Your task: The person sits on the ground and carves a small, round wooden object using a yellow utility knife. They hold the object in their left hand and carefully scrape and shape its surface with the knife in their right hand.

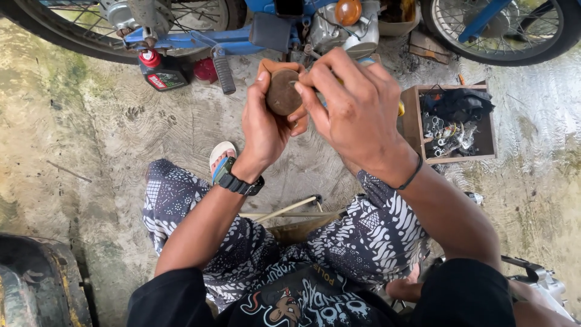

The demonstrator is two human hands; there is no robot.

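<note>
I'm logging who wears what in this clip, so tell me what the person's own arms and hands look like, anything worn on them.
Both arms are bare from short black sleeves down. The left hand has a chunky black wristwatch with a blue-edged case on its wrist. The right hand has a thin black cord bracelet around its wrist. No gloves or rings are visible.

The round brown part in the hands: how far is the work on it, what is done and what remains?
Done: the round brown part is in hand, clear of the blue motorbike.
In hand: the left hand grips it while the right hand works at its edge with a thin tool, mostly hidden.
Left: it is not mounted on the bike; the wooden box of small parts sits open and the oil bottle stands untouched.
</note>
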